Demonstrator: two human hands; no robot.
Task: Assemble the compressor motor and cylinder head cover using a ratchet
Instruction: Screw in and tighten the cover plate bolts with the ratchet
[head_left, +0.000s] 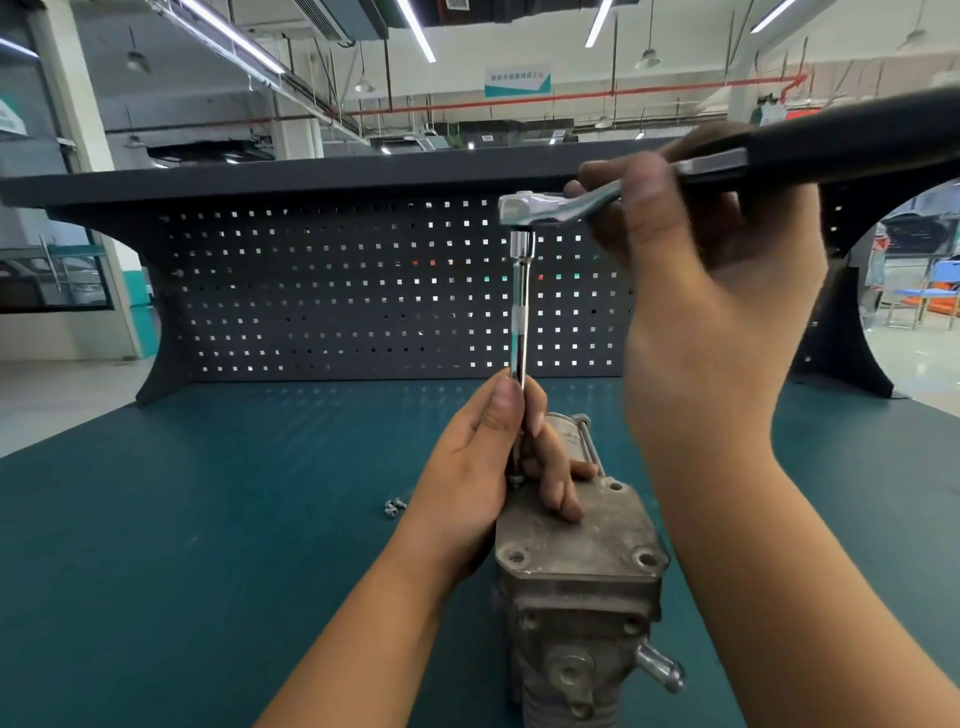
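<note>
Head view: right hand (717, 291) is gripping ratchet handle (857, 135) at 2 o'clock; left hand (478, 467) is pinching extension bar (519, 312) (stiff, probably slippery) above cylinder head cover (582, 535).

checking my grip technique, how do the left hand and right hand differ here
The left hand sits low, beside the cylinder head cover; the right hand is raised well above it. The left hand pinches the upright extension bar; the right hand grips the roughly level ratchet near its head. Both have fingers curled round chrome tool parts.
</note>
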